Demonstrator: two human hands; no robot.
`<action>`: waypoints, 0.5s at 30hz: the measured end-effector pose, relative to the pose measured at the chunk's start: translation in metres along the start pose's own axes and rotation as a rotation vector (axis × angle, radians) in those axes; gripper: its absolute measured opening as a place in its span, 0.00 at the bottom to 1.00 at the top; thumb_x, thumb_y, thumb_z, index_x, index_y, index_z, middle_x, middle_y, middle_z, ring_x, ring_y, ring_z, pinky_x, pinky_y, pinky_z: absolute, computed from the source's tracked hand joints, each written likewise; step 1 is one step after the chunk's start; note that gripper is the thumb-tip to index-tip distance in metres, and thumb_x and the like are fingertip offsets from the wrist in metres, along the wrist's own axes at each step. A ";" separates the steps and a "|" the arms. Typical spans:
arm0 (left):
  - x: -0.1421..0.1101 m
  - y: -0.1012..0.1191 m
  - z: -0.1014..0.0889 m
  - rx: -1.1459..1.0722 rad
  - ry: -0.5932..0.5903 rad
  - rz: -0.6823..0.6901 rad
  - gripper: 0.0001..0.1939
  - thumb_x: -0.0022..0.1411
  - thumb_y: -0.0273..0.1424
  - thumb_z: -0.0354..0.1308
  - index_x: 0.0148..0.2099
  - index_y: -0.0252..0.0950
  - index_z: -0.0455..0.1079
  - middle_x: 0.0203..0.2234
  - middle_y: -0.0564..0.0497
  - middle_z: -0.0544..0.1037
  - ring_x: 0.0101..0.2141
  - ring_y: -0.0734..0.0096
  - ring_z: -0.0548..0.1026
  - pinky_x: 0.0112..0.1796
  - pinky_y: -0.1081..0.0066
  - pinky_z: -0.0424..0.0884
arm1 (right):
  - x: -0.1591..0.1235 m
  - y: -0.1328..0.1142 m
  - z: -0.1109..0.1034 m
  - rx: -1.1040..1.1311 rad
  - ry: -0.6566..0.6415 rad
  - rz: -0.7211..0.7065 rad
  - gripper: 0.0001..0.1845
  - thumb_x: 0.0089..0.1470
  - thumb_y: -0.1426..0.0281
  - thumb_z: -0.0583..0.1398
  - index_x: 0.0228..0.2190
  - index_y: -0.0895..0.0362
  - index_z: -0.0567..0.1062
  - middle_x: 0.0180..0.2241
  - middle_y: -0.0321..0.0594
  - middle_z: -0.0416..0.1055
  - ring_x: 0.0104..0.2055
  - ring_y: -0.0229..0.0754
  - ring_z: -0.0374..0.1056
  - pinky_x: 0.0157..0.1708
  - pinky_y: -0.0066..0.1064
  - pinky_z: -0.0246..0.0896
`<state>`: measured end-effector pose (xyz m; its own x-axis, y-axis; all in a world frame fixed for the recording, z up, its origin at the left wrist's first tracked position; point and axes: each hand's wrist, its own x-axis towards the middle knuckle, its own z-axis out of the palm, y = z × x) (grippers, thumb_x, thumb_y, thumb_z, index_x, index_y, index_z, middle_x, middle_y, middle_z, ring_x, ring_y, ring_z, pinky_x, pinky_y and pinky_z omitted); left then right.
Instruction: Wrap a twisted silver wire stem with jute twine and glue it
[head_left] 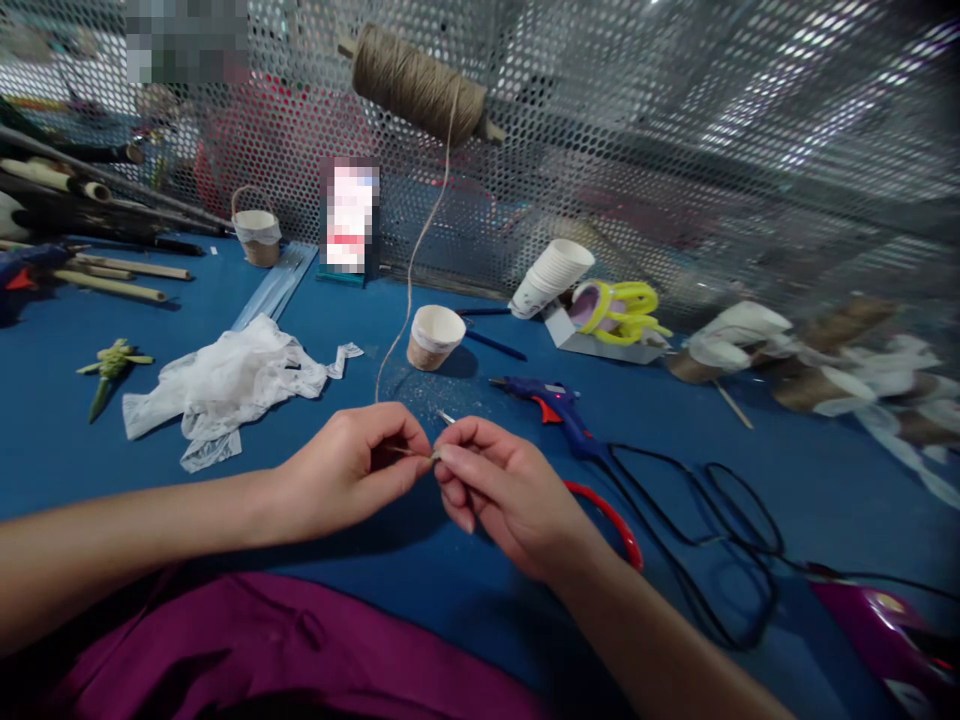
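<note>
Jute twine runs down from a large spool to my hands, which meet over the near part of the blue table. My left hand is closed, pinching the twine between thumb and forefinger. Fingertip to fingertip with it, my right hand pinches the twine's end. Under the right hand lie red-handled scissors, mostly covered, with a blade tip poking out beyond the fingers. Just past my hands stands a small paper cup with a brown wrapped lower part and a pale band.
A blue glue gun with a looping black cord lies to the right. White lace is heaped left. Behind stand a handled cup basket, a phone, stacked paper cups and a box with yellow-handled scissors, before a perforated metal panel.
</note>
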<state>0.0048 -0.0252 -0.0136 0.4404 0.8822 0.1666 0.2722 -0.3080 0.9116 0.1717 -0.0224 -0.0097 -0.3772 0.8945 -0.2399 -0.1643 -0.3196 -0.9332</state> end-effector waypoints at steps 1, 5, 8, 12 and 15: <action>0.000 0.000 -0.001 0.022 0.002 0.028 0.02 0.56 0.25 0.51 0.31 0.32 0.64 0.22 0.56 0.67 0.22 0.81 0.63 0.23 0.79 0.60 | 0.000 -0.001 0.000 0.043 -0.018 0.024 0.08 0.41 0.69 0.64 0.23 0.58 0.70 0.18 0.31 0.66 0.16 0.29 0.58 0.12 0.20 0.53; 0.000 0.000 -0.003 0.099 0.011 0.135 0.03 0.57 0.24 0.51 0.31 0.32 0.65 0.24 0.54 0.68 0.24 0.80 0.65 0.25 0.79 0.62 | 0.000 -0.004 -0.002 0.137 -0.063 0.092 0.08 0.40 0.71 0.65 0.24 0.59 0.70 0.18 0.31 0.66 0.16 0.28 0.58 0.12 0.19 0.53; 0.000 0.000 -0.004 0.161 0.021 0.242 0.03 0.58 0.24 0.50 0.32 0.31 0.64 0.25 0.52 0.69 0.26 0.79 0.66 0.27 0.78 0.63 | 0.000 -0.005 -0.004 0.174 -0.108 0.164 0.09 0.40 0.71 0.65 0.25 0.58 0.70 0.18 0.31 0.66 0.17 0.27 0.57 0.12 0.18 0.52; 0.000 -0.003 -0.005 0.270 0.026 0.388 0.03 0.59 0.23 0.49 0.34 0.31 0.64 0.27 0.49 0.69 0.28 0.77 0.67 0.29 0.78 0.64 | -0.002 -0.005 -0.003 0.055 -0.093 0.095 0.09 0.42 0.69 0.64 0.23 0.58 0.68 0.17 0.30 0.64 0.16 0.28 0.57 0.13 0.19 0.52; 0.000 -0.006 -0.005 0.331 0.052 0.415 0.03 0.59 0.22 0.49 0.34 0.31 0.64 0.27 0.49 0.69 0.28 0.77 0.66 0.28 0.77 0.64 | -0.006 -0.004 -0.001 -0.216 0.007 -0.084 0.07 0.46 0.69 0.61 0.24 0.58 0.68 0.16 0.29 0.62 0.16 0.29 0.58 0.15 0.22 0.54</action>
<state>-0.0011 -0.0220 -0.0172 0.5278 0.6765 0.5137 0.3436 -0.7231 0.5993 0.1755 -0.0262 -0.0047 -0.3644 0.9174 -0.1600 0.0043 -0.1701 -0.9854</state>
